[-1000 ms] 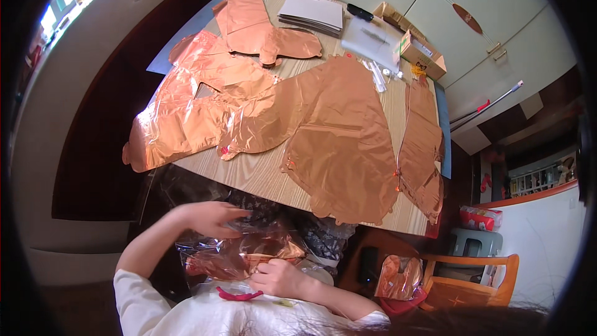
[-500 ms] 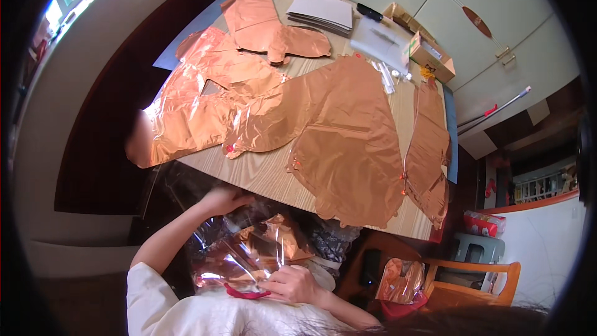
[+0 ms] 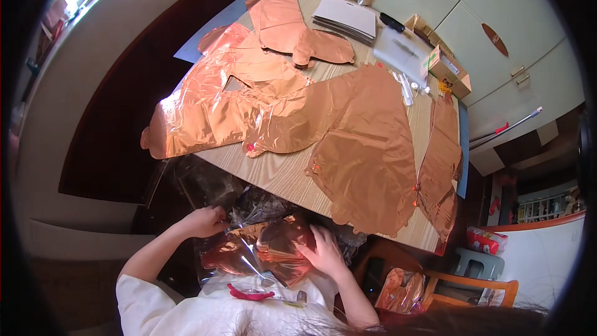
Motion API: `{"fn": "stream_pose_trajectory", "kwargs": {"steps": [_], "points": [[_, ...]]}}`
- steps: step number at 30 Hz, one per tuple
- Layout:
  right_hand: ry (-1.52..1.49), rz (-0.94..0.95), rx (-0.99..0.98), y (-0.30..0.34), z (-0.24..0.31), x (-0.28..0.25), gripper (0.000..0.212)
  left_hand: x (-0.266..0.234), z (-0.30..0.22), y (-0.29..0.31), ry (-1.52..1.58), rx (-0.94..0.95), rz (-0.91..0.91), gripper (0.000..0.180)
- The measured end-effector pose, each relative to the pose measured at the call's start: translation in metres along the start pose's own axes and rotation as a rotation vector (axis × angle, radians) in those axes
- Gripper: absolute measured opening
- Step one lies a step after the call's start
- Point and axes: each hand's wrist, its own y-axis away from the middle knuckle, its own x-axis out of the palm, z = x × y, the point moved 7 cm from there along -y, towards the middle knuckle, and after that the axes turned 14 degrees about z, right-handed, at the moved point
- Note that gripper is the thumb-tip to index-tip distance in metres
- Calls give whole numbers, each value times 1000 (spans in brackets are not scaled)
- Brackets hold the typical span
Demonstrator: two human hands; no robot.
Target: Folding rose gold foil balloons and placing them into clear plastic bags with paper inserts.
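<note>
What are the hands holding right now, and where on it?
A clear plastic bag of folded copper foil balloon: left hand grips its upper left edge, right hand presses its right side.

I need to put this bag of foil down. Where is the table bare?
Bare wood shows along the near table edge, between the foil sheets and the rim, and beside the grey card stack. The far right corner, around the small boxes, is crowded.

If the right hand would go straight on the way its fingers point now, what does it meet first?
Probably nothing new: the right hand points left and already lies on the folded copper foil piece in clear wrapping. Beyond it is the left hand; depth is unclear.
</note>
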Motion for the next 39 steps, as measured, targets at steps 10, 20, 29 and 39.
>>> {"fn": "stream_pose_trajectory", "kwargs": {"steps": [10, 20, 29, 39], "points": [[-134, -82, 139, 7, -36, 6, 15, -20, -20, 12, -134, 141, -282, 16], [-644, -301, 203, 14, -100, 35, 7, -7, -80, 52, -16, 472, 95, 17], [-125, -276, 103, -1, -39, 12, 25, -16, -26, 16, 223, 187, 5, 25], [231, 68, -478, -43, 78, 36, 9, -32, -38, -39, 89, 195, 279, 30]]}}
